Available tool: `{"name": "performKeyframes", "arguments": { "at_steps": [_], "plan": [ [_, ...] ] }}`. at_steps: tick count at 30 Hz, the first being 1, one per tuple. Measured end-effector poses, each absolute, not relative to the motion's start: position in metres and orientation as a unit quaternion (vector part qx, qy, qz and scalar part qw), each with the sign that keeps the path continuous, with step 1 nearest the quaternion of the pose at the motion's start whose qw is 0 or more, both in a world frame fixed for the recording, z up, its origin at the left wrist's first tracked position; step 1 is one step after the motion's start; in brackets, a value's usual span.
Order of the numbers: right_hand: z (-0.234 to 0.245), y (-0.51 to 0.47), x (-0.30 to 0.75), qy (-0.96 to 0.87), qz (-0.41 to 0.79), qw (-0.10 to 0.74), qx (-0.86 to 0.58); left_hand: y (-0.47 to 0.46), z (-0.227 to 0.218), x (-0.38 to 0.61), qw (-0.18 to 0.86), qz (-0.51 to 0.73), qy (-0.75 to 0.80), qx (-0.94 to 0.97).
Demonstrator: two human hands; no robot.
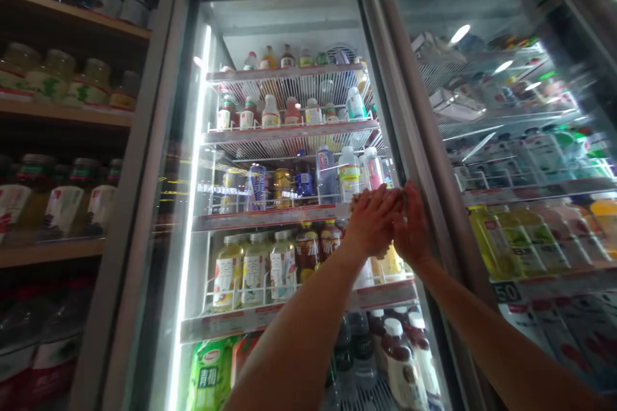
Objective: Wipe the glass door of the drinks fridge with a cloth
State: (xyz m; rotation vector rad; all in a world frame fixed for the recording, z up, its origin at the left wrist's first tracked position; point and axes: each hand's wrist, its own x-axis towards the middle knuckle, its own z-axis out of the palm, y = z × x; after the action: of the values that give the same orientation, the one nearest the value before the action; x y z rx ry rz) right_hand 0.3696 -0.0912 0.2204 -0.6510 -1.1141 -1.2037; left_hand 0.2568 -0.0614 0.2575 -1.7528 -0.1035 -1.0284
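Note:
In the head view my left hand (373, 221) presses against the glass door (289, 32) of a lit drinks cooler, its fingers laid over a brownish, cloth-like piece with a wavy edge (384, 253). Most of that piece is hidden under the hand, so its exact kind does not show. Close beside it on the right, my right hand (413, 226) rests at the glass edge by the metal door frame (409, 83), fingers stretched upward. The two hands touch or nearly touch. Behind the glass, bottled drinks (282, 266) stand on the shelf just left of my hands.
Inside the cooler, wire shelves (289, 131) carry bottles and cans, with a green pack (209, 376) at the bottom left. To the right is another glass cooler door with bottles (525, 241). Wooden shelves (62, 109) with jars stand at the left.

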Motion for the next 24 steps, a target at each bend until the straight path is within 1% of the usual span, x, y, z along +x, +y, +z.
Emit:
{"name": "performKeyframes", "arguments": {
  "at_steps": [3, 6, 9, 12, 16, 18, 19, 21, 24],
  "plan": [
    [0.22, -0.094, 0.371, -0.497, -0.533, 0.621, -0.288, -0.053, 0.271, 0.229, 0.503, -0.471, -0.1, -0.717],
    [0.221, -0.095, 0.369, -0.507, -0.53, 0.618, -0.283, -0.029, 0.294, 0.149, 0.441, -0.553, -0.244, -0.663],
    [0.221, -0.093, 0.363, -0.525, -0.537, 0.598, -0.28, -0.011, 0.293, 0.081, 0.404, -0.611, -0.322, -0.6],
    [0.221, -0.092, 0.36, -0.534, -0.556, 0.569, -0.284, -0.013, 0.268, 0.081, 0.404, -0.615, -0.333, -0.589],
    [0.22, -0.092, 0.362, -0.518, -0.576, 0.557, -0.301, -0.031, 0.232, 0.145, 0.481, -0.514, -0.196, -0.682],
    [0.22, -0.092, 0.364, -0.507, -0.582, 0.554, -0.314, -0.033, 0.226, 0.154, 0.502, -0.483, -0.144, -0.703],
    [0.22, -0.092, 0.365, -0.5, -0.584, 0.555, -0.319, -0.03, 0.226, 0.146, 0.5, -0.482, -0.145, -0.705],
    [0.219, -0.093, 0.364, -0.492, -0.588, 0.554, -0.324, -0.02, 0.232, 0.105, 0.468, -0.511, -0.203, -0.692],
    [0.215, -0.093, 0.359, -0.493, -0.593, 0.546, -0.327, 0.001, 0.244, 0.023, 0.37, -0.616, -0.357, -0.597]
  ]
}}
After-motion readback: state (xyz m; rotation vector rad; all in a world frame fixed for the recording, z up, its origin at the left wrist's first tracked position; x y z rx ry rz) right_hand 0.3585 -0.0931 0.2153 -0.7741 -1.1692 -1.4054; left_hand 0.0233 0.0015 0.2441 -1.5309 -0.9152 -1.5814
